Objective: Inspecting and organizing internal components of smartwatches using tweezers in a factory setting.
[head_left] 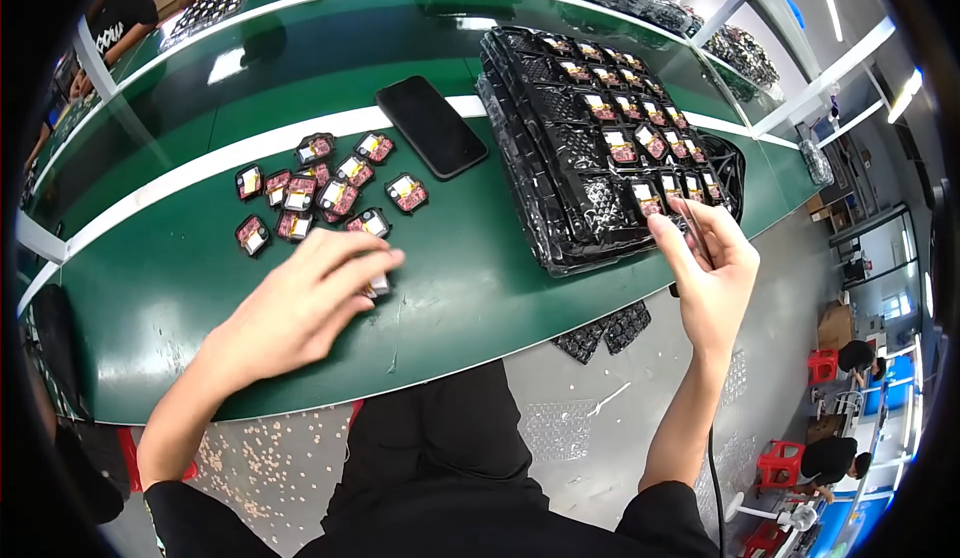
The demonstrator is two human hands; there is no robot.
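Tweezers [696, 235]: one, right hand [718, 276]. Loose pieces [300, 193]: about thirteen. Phone [432, 128]: one.

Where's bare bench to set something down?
Green bench looks bare between left hand and black tray stack, nearside of the phone; also left of the small loose pieces. Crowded: that cluster, and the stack's filled side by the right hand.

2 bare forearms [188, 410]: left hand [300, 303] palm-down, right hand [714, 273] pinching.
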